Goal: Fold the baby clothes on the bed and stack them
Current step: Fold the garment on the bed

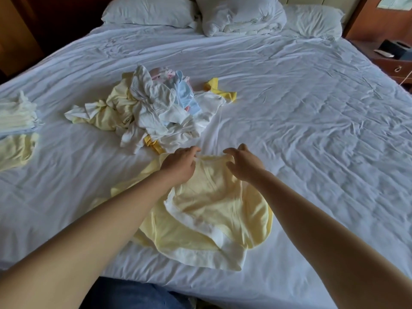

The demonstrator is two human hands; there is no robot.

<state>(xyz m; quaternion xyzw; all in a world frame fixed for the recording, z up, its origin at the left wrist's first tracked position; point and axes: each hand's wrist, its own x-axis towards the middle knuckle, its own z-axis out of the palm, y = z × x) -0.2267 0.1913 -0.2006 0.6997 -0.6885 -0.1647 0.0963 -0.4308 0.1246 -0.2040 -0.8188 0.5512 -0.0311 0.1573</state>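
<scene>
Though rumpled, yellow baby shirt (211, 201) lengthwise near-to-far, collar (211, 158) farthest, pinched there by left hand (179, 165) and right hand (244, 165) fingers (230, 150).

My body in view: left forearm (93, 224) and right forearm (323, 230), both uncovered from wrist to the frame edge. My left hand (179, 167) and right hand (244, 167) are bare as well; nails are too small to make out. At the lower edge I'm wearing blue denim (133, 295), mid-blue, slightly mottled. Only a patch shows, and I can't tell which part of the trousers.
</scene>
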